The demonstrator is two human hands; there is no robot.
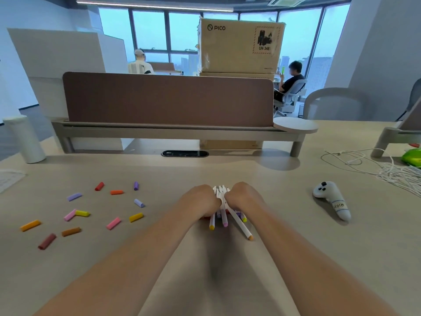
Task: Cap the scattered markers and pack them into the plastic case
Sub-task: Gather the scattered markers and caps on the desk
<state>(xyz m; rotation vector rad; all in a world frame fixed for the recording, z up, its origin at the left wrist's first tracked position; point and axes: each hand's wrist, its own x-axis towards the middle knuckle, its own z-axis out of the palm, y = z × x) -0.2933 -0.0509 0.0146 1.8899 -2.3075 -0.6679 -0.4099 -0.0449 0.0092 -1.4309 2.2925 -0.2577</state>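
Head view. My left hand [201, 201] and right hand [243, 197] are side by side at the middle of the table [205, 169], knuckles up. Both are clenched around one bundle of white markers [224, 215], with the left hand on the bundle's left side and the right hand on its right. The bundle lies roughly along my line of sight. Its white far ends project past the knuckles. Its near ends fan out toward me over the table and show yellow, pink and orange end plugs.

The loose caps [113, 223] lie scattered on the table to the left of my left hand, well apart from the bundle. None is fitted to a marker. Colours present are red, orange, purple, lavender, pink, yellow, brown and dark red. A pink cap and a yellow cap touch end to end, and the others lie singly.

On the right side of the table lies a white controller [331, 201], and beyond it a tangle of white cable [387, 169]. A white cylinder [25, 137] stands at the far left edge. A brown divider panel [168, 99] runs across the far side of the table, with a cardboard box [241, 45] behind it.
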